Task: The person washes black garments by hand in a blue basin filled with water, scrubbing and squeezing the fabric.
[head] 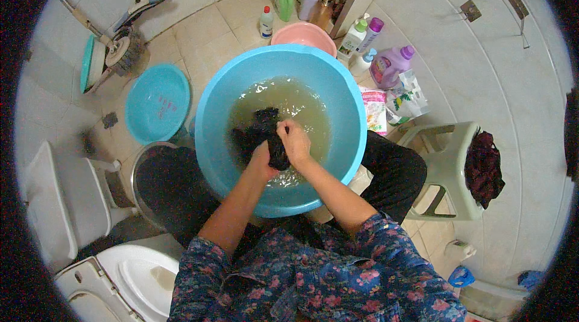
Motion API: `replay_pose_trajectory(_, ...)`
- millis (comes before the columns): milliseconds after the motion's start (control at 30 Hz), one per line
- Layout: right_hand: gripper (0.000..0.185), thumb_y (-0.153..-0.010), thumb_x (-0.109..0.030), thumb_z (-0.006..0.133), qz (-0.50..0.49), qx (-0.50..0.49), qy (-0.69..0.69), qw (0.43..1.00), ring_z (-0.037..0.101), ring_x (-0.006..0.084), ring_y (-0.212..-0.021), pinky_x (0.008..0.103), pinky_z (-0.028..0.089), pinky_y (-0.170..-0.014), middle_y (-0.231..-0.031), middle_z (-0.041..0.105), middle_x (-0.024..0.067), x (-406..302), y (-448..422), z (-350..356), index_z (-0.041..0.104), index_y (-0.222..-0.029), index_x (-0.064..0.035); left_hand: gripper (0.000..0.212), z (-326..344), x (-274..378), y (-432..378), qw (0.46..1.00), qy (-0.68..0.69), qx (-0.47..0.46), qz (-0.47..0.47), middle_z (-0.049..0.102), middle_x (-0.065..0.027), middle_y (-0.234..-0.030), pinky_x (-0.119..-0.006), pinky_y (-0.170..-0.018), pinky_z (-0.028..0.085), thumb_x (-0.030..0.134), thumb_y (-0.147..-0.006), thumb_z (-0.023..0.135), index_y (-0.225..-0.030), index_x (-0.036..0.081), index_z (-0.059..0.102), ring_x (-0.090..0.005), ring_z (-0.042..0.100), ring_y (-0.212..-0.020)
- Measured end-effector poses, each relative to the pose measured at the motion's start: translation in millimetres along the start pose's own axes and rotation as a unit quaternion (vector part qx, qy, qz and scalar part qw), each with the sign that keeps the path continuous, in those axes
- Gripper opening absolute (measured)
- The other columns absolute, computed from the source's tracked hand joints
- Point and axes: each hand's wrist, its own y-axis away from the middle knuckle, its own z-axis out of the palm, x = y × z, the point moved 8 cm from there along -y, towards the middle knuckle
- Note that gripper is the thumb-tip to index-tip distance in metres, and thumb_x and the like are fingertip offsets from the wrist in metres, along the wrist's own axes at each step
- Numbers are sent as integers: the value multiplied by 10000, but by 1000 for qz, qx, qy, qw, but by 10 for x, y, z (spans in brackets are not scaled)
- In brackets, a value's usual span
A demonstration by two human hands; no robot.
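Note:
Between my knees stands a large light-blue plastic basin (215,86) holding murky, yellowish water (312,104). A wet black cloth (251,136), perhaps a garment, lies partly in that water. Bunched cloth is gripped by my left hand (263,159) low on its left side. My right hand (295,143) holds the same bunch from the right, fingers curled over its upper part. Both hands are close together near the basin's middle, just above the water. The cloth's far folds are dark and hard to make out.
A teal basin (156,102) sits left, a pink basin (303,37) behind. Several bottles, including a purple detergent jug (391,66), line the right wall. A pale green plastic stool (434,172) carries dark maroon cloth (485,170). A toilet (140,276) is at lower left.

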Motion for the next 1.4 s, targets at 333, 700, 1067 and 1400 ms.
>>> replay_pose_trajectory(333,158,-716,-252,559,-167,18,-50,985,531,316,-577,384,437,-508,-755,514,115,-502,494,78,533,-720,-97,241,45,165,154,969,-54,-109,214,543,-53,-835,-332,-704,440,300,-843,387,-863,100,520,-181,524,-780)
replay_pose_trajectory(700,120,-675,-107,587,-223,-8,-75,972,500,282,-563,329,429,-524,-632,469,104,-720,913,-62,475,-678,-62,243,-181,184,230,995,-14,94,36,546,-63,-686,-317,-611,450,310,-705,581,-764,77,551,-180,536,-644)
replay_pose_trajectory(1067,327,-647,-213,661,39,130,126,983,542,235,-674,333,438,-613,-780,564,145,991,-239,-349,503,-840,-3,529,-318,90,48,919,-317,230,51,397,-129,-1130,-569,-700,384,309,-655,628,-1088,76,433,-327,311,-1115)
replay_pose_trajectory(1400,232,-675,-185,616,-45,-162,-236,957,568,240,-702,345,471,-594,-744,576,108,-79,433,192,560,-836,-28,418,73,184,236,965,-228,52,122,532,-94,-938,-452,-746,432,435,-771,456,-1013,96,485,-249,514,-867)
